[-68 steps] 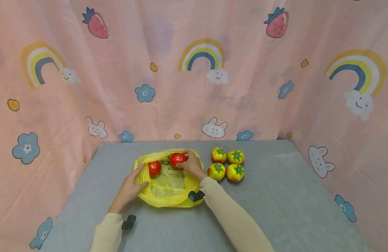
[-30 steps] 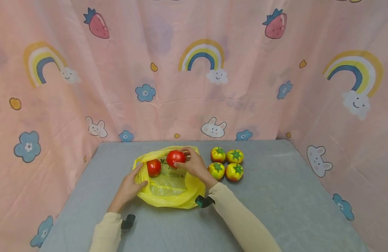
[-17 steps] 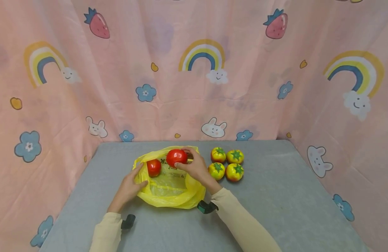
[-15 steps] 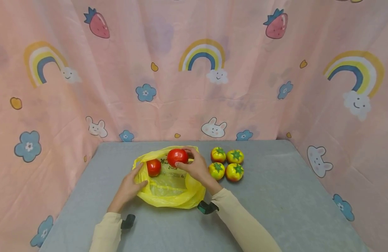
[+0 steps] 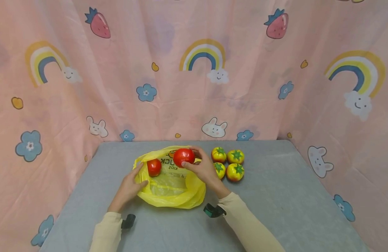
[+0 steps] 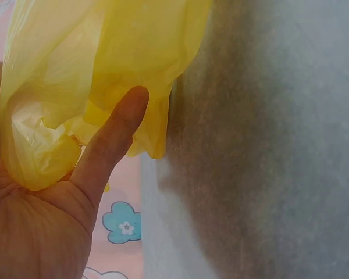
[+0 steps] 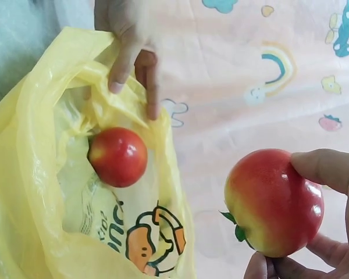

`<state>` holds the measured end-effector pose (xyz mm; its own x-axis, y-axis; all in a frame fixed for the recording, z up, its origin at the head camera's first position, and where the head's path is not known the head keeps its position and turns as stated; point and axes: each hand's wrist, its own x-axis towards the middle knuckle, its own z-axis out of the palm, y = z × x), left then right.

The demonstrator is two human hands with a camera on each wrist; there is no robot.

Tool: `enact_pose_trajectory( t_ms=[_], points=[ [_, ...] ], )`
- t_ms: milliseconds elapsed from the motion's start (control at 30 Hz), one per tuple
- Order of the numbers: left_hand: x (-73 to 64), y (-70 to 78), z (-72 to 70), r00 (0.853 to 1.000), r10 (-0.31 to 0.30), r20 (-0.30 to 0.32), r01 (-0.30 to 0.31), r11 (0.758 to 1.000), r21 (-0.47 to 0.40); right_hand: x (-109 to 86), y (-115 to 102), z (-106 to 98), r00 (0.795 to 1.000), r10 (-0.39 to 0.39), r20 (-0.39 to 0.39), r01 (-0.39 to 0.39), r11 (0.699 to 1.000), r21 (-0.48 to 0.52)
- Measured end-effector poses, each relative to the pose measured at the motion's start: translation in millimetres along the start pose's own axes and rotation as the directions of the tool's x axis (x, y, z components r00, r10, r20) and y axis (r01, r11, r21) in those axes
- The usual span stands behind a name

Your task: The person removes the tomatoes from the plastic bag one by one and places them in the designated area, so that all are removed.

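Note:
My right hand (image 5: 204,167) grips a glossy tomato (image 5: 183,158) between thumb and fingers, over the right back part of a yellow plastic bag (image 5: 171,201). In the right wrist view this tomato (image 7: 273,203) is red, paling to yellow around its green leaves. A second red tomato (image 5: 154,167) sits inside the bag's mouth on the left, near my left hand (image 5: 130,185). That hand holds the bag's left edge; the left wrist view shows the plastic between the thumb (image 6: 113,136) and the other fingers, which are mostly hidden. Printed lettering shows on the bag's inside.
Several yellow tomatoes with green leafy tops and reddish undersides, such as the front right one (image 5: 235,172), stand grouped right of the bag, partly behind my right hand. A grey table (image 5: 291,196) lies beneath, with a pink patterned curtain (image 5: 194,105) around its back and sides.
My right hand has lifted the tomato from inside the bag's mouth and drawn it to the right, uncovering more lettering. The left hand keeps its hold on the bag's edge.

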<state>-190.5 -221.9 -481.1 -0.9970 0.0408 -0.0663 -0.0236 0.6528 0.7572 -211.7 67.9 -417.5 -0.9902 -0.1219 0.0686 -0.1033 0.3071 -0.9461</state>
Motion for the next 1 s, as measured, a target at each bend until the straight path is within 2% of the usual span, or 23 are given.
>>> enact_pose_trajectory(
  t_ms=[233, 467, 767, 1000],
  points=[
    [-0.4, -0.2, 0.9, 1.000, -0.002, -0.002, 0.002, 1.000, 0.004, -8.4, -0.7, -9.8, 1.000, -0.020, -0.020, 0.020, 0.999, -0.029],
    [0.3, -0.5, 1.7, 1.000, -0.009, -0.001, 0.009, 1.000, 0.004, -16.6, 0.1, -22.1, 1.000, 0.000, -0.028, 0.001, 1.000, 0.006],
    [0.3, -0.5, 1.7, 1.000, 0.007, -0.002, -0.007, 1.000, 0.005, -17.4, 2.5, -36.0, 0.998, -0.024, -0.050, 0.026, 0.999, 0.039],
    [0.8, -1.1, 1.9, 1.000, 0.006, -0.005, -0.006, 1.000, 0.003, -16.5, 6.7, -43.7, 0.997, 0.000, -0.073, 0.001, 1.000, 0.023]
  ],
)
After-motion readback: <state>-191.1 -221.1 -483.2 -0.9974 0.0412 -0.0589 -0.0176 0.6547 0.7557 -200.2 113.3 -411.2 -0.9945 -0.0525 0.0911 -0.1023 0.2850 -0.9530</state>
